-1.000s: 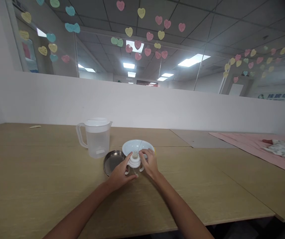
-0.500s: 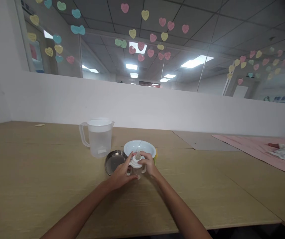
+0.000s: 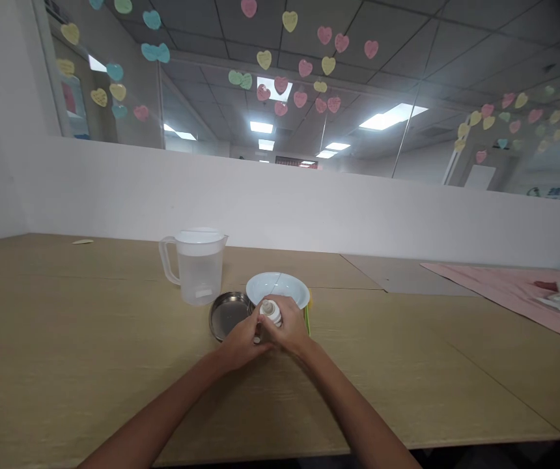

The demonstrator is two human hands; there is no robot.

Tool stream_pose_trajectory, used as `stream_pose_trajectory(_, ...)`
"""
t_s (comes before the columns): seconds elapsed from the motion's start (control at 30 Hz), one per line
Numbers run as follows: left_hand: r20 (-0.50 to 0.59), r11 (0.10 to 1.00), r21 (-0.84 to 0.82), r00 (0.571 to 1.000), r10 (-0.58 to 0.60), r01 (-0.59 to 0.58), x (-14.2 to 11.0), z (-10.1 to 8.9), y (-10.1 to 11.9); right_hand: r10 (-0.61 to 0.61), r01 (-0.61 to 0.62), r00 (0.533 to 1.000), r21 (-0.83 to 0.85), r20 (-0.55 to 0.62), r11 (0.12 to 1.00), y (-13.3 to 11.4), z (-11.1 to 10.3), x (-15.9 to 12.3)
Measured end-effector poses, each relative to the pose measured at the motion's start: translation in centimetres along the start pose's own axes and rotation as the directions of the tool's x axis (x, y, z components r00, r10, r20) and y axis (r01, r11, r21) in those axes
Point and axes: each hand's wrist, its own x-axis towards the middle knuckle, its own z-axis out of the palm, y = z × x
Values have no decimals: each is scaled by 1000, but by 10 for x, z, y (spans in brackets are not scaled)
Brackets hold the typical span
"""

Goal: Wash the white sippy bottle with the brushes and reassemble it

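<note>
Both my hands meet over a small clear baby bottle with a white cap (image 3: 271,312) on the wooden table (image 3: 89,365). My left hand (image 3: 241,340) wraps the bottle's lower part from the left. My right hand (image 3: 288,329) is closed round the white cap and nipple from the right. The bottle's body is mostly hidden by my fingers. Just behind it stands a pale blue bowl (image 3: 278,288), and a round steel dish (image 3: 227,313) lies to the left of my hands.
A clear plastic jug with a handle (image 3: 195,266) holds water behind the steel dish. Something green and yellow (image 3: 308,312) peeks out beside the bowl. A pink cloth with a patterned fabric (image 3: 519,290) covers the table's right end. A white partition wall runs behind.
My fingers have closed further round the bottle: the right hand now covers the cap and side handles that showed before. The view has shifted slightly.
</note>
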Motion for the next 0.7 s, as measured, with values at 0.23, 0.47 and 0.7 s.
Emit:
stream_pose_trajectory(0.23, 15, 999, 37, 1000, -22, 22, -1, -1, 5, 372, -306, 928, 507, -32, 806, 8, -4, 11)
stream_pose_trajectory(0.47, 32, 993, 102, 997, -68, 64, -1, -4, 8, 604, -272, 795, 924, 58, 269, 15, -17, 22)
stream_pose_trajectory(0.7, 30, 993, 99, 997, -73, 70, -1, -4, 9, 620, -73, 771, 987, 146, -141, 20, -38, 27)
